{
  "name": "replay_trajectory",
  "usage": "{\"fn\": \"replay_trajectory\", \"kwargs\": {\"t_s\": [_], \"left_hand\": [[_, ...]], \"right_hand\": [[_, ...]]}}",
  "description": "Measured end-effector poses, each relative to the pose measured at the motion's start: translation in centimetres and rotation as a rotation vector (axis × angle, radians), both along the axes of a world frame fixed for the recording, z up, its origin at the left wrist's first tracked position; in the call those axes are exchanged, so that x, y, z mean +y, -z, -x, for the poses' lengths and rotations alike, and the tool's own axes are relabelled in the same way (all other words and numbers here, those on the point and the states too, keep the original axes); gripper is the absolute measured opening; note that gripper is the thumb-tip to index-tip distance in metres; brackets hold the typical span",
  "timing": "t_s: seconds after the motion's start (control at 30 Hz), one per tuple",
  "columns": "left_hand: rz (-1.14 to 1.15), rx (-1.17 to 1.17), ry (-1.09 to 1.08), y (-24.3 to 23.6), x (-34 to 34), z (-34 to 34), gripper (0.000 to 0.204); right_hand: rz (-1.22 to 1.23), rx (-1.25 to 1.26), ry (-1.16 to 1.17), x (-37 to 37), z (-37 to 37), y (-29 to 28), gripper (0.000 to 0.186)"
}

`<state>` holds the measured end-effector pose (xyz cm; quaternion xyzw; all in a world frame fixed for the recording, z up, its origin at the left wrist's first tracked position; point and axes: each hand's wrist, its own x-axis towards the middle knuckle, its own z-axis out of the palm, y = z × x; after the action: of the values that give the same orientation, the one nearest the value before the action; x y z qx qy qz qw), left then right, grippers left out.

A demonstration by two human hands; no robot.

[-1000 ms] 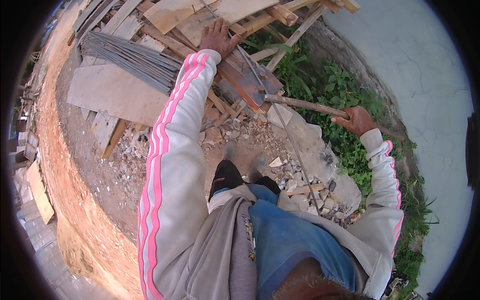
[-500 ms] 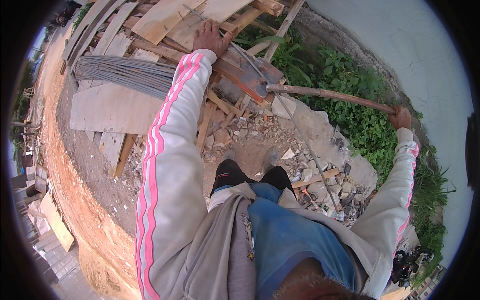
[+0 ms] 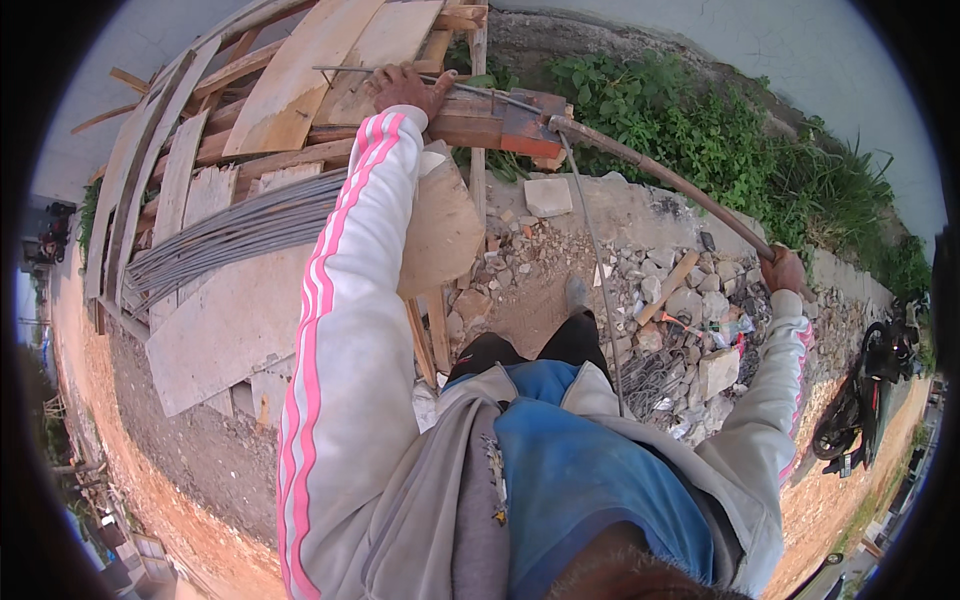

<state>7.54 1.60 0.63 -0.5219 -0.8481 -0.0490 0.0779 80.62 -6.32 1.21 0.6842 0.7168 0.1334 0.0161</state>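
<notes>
My left hand lies over a thin steel rod, its fingers curled over it and the thumb out to the side. The rod runs along a wooden beam to a metal plate at the beam's end. There it bends sharply, and its long free part comes back toward my body. My right hand is wrapped round the far end of a long, rusty bending lever. The lever's head meets the rod at the plate; the exact contact is too small to make out.
Boards and a bundle of steel rods are stacked at the left. Rubble covers the ground ahead and right, with a wood piece in it. Green plants grow along the wall. A motorcycle stands at the right.
My right hand has pulled the lever round toward me. The rod's free part has swung in toward my body, bending more sharply. My left hand stays on the rod; the whole view has turned.
</notes>
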Motion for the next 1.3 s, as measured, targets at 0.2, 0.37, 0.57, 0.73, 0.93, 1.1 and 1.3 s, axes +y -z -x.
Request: {"fn": "replay_trajectory", "kwargs": {"t_s": [0.2,0.37,0.57,0.73,0.93,1.1,1.3], "left_hand": [[0.028,-0.088,0.077,-0.3,-0.9,0.0,0.103],[0.004,-0.103,0.057,0.5,-1.2,1.1,0.103],[-0.009,-0.085,0.068,0.5,-0.7,0.4,0.102],[-0.031,-0.048,0.044,1.1,-0.6,0.8,0.102],[-0.06,-0.076,0.067,0.9,-0.8,0.4,0.101],[-0.059,-0.125,0.071,1.4,-0.4,1.1,0.103],[-0.081,-0.064,0.071,1.7,0.2,0.6,0.104]], "right_hand": [[0.023,-0.006,0.214,-10.5,4.6,-1.1,0.026],[0.056,0.007,0.383,-19.0,10.7,-2.3,0.031],[0.101,0.044,0.39,-21.4,11.2,-2.2,0.038],[0.066,0.053,0.367,-22.6,11.9,-0.9,0.036],[0.079,0.094,0.51,-26.7,17.2,-2.8,0.032],[0.113,0.172,0.471,-30.3,20.7,-3.1,0.031],[0.103,0.151,0.471,-30.5,20.3,-2.5,0.032]]}}
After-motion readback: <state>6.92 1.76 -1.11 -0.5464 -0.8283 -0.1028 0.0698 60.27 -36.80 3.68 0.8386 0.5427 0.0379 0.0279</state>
